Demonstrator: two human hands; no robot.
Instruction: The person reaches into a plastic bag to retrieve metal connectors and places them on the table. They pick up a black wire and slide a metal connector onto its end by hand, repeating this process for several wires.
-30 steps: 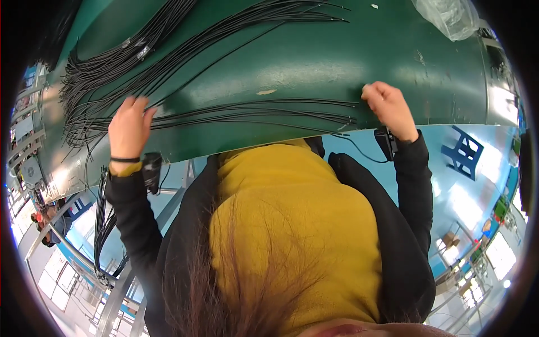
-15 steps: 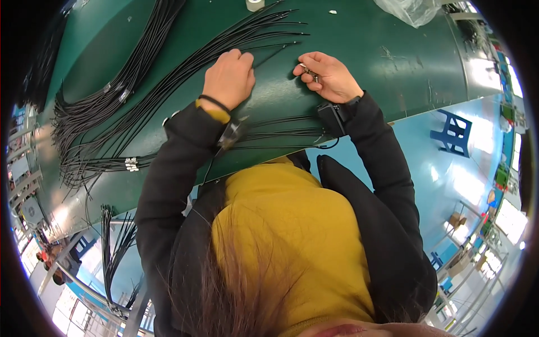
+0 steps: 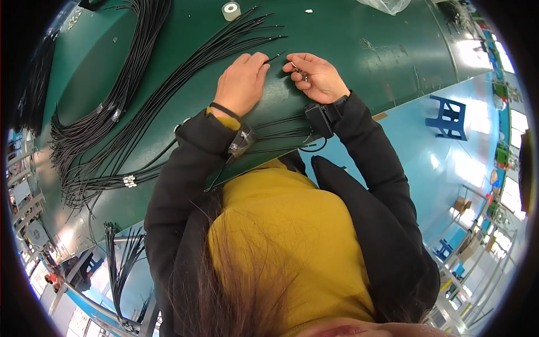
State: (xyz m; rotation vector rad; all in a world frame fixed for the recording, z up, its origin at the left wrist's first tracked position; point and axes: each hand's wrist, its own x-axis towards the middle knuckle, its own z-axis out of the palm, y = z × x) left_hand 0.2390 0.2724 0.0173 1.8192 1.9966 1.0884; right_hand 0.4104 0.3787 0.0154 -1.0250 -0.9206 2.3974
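Note:
My left hand [image 3: 242, 83] is closed on a black cable [image 3: 274, 58], whose thin end sticks out past the fingertips toward my right hand. Small shiny metal parts [image 3: 301, 73] lie in the curled fingers of my right hand [image 3: 319, 77], one of them pinched at the fingertips. A narrow gap separates the cable end from that part. Beyond my left hand, a fanned bundle of black cables [image 3: 210, 60] stretches over the green table [image 3: 342, 33]. More cables [image 3: 281, 133] run along the near edge, beneath my wrists.
A thick looped cable bundle [image 3: 126, 73] lies at the left. Silvery pieces [image 3: 129, 181] sit on cables near the left front. At the back are a tape roll [image 3: 231, 10] and a clear plastic bag [image 3: 388, 4]. A blue stool [image 3: 447, 118] stands on the floor at right.
My left hand has moved right and slightly nearer to me, bringing the cable end close to my right hand. My right hand still holds the metal parts.

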